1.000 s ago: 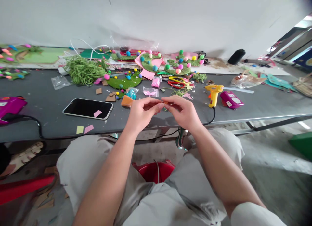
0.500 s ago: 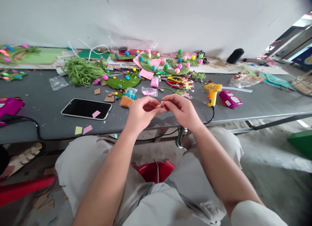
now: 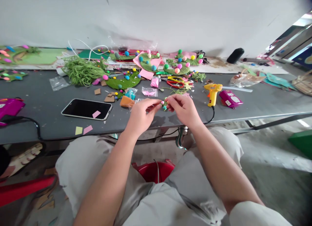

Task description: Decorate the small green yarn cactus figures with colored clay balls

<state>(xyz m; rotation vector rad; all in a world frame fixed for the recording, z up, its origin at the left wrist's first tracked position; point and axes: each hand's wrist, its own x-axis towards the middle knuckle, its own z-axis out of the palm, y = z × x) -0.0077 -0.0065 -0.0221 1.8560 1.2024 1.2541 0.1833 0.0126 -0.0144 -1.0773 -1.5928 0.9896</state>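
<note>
Between my two hands, above the near part of the grey table, is a small green piece with tiny pink and teal balls. The fingertips of my left hand pinch it from the left. From the right, my right hand closes thumb and fingers on its other side, hiding part of it. An orange packet lies beyond my left hand, beside a small blue bag. To the right of my right hand a yellow glue gun rests on the table.
A phone and paper scraps lie at the left. Green yarn, ball-studded green felt shapes and red-handled pliers fill the back. A purple box sits right of the glue gun, whose black cord hangs along the front edge.
Orange and pink bits showed at my fingertips before; now the green piece with pink and teal balls shows there. My hands have shifted slightly and stay close together.
</note>
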